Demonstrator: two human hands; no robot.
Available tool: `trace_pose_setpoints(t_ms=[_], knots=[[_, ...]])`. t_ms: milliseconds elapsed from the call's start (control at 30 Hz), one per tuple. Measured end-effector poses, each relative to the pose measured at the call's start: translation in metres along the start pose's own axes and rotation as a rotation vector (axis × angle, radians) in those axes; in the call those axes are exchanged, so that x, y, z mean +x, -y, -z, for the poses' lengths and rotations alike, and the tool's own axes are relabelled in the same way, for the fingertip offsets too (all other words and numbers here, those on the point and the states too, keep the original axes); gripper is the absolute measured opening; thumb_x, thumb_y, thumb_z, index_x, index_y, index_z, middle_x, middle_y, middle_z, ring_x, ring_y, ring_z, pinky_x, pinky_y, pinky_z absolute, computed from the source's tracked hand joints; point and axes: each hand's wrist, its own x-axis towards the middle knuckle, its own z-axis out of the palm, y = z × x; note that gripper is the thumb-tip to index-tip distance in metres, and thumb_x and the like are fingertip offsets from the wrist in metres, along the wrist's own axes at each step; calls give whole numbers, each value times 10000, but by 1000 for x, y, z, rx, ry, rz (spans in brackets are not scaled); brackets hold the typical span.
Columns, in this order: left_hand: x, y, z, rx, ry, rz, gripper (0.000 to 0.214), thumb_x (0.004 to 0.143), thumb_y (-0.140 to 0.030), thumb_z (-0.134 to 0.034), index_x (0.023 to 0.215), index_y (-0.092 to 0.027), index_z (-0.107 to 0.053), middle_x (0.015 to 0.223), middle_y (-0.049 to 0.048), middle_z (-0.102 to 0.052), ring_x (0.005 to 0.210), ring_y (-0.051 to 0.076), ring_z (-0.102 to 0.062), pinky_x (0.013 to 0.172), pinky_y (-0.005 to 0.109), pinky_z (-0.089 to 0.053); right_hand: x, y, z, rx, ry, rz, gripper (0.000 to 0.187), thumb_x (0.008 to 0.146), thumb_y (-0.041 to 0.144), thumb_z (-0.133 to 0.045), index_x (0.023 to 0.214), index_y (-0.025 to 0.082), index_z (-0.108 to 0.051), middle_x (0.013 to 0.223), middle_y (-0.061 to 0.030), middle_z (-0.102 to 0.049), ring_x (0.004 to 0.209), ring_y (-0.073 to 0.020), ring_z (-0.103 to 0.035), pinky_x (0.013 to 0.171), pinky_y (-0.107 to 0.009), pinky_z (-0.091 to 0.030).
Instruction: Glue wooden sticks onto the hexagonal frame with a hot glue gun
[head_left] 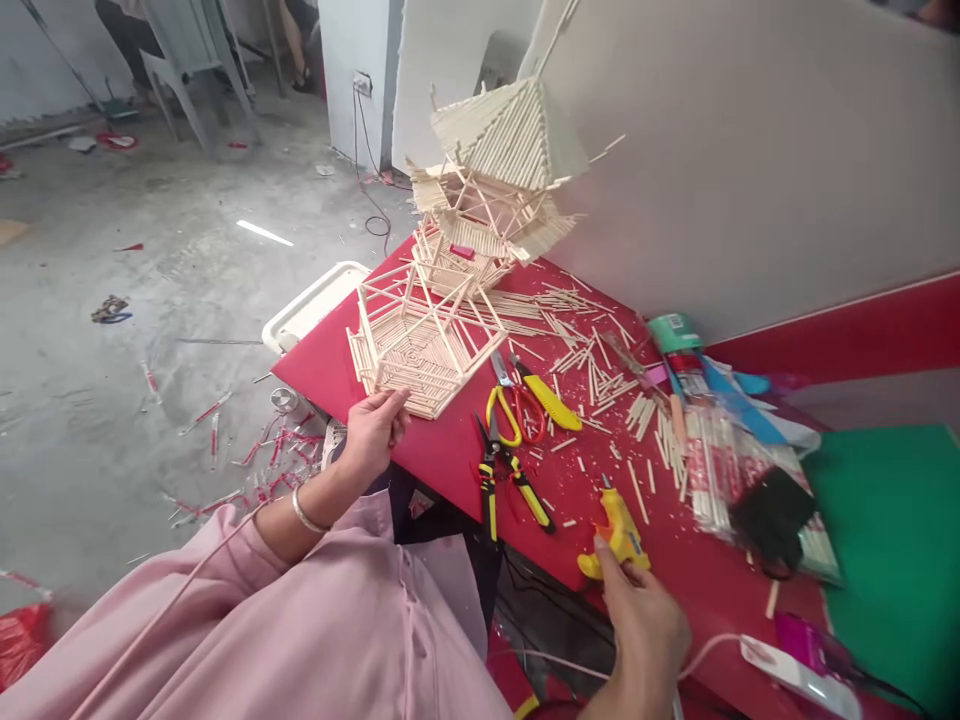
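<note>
My left hand (pixel 372 436) pinches the near edge of a six-sided model base (pixel 420 350) built from thin wooden sticks, with an open stick frame rising from it. Behind it stands a pagoda-like stick model (pixel 502 150) with a slatted roof. At the front edge of the red table (pixel 442 460), my right hand (pixel 641 620) has its thumb and fingers closed on a yellow glue gun (pixel 619 535), whose nozzle points away from me. Between my hands lie yellow-and-black cutters (pixel 499 470), scissors with red and yellow handles (pixel 510 400), and a yellow utility knife (pixel 551 400).
Loose sticks (pixel 592 360) are strewn across the table. Packed sticks (pixel 709 470), a black object (pixel 776 515) and a green sheet (pixel 892 560) lie right. A white power strip (pixel 795 675) and cord sit near my right hand. Wrappers (pixel 281 445) litter the floor.
</note>
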Motion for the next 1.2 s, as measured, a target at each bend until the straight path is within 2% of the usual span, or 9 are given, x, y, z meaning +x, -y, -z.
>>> trace_pose_setpoints(t_ms=[133,300,433,567,667,800,900,1000,1200], knots=[[0,2,1,-5,13,0,427,644,-481,-819,547,-158,-556,464,-27,-542,323,38,-373,331,196,-208,9,-13,-5,283,67,-80,380,567,589,-698,660,224,-651,567,-51,-672,661,-290,-668,681,-402,-522],[1,1,-1,-15,10,19,437,631,-494,-822,539,-156,-561,454,-22,-540,327,40,-370,339,200,-221,-2,-21,-7,855,118,-16,477,442,513,-776,757,212,-583,655,0,-667,623,-204,-653,621,-361,-559],[2,2,0,-25,9,25,438,631,-493,-823,531,-156,-562,453,-21,-539,326,40,-366,340,202,-226,-43,-1,1,1118,103,132,447,510,427,-838,809,192,-603,698,18,-654,601,-151,-641,605,-320,-573],[2,1,0,-18,8,27,454,620,-510,-820,515,-160,-549,443,-23,-527,325,41,-359,341,205,-228,-102,46,9,1171,109,337,335,639,374,-792,834,216,-569,611,59,-589,538,-132,-589,550,-295,-551],[1,0,-2,-24,7,16,448,617,-516,-816,522,-164,-556,446,-24,-530,326,43,-360,346,207,-230,-136,93,1,1056,78,486,324,695,435,-762,795,209,-552,585,46,-576,492,-132,-553,483,-267,-488],[0,0,-4,-36,2,-2,435,628,-492,-807,499,-162,-555,430,-23,-521,334,44,-367,358,207,-238,-154,151,-28,663,-220,720,387,725,528,-770,779,185,-598,598,-26,-622,478,-153,-558,507,-293,-490],[1,2,-4,-70,-8,17,403,627,-457,-801,497,-160,-562,406,-35,-494,329,44,-357,355,203,-233,-151,184,-48,428,-438,960,400,790,515,-726,926,144,-663,725,-99,-680,608,-210,-649,614,-329,-541],[1,2,-2,-85,-5,47,375,605,-433,-799,495,-160,-567,398,-33,-497,316,49,-363,344,202,-223,-145,202,-60,261,-566,1085,371,855,429,-662,1051,114,-672,847,-150,-704,799,-267,-703,719,-354,-561],[1,0,0,-79,27,77,345,616,-456,-789,568,-145,-646,414,-15,-541,309,52,-367,336,199,-232,-144,210,-61,59,-609,1114,341,886,340,-582,1129,114,-661,910,-155,-692,870,-278,-693,699,-345,-554]])
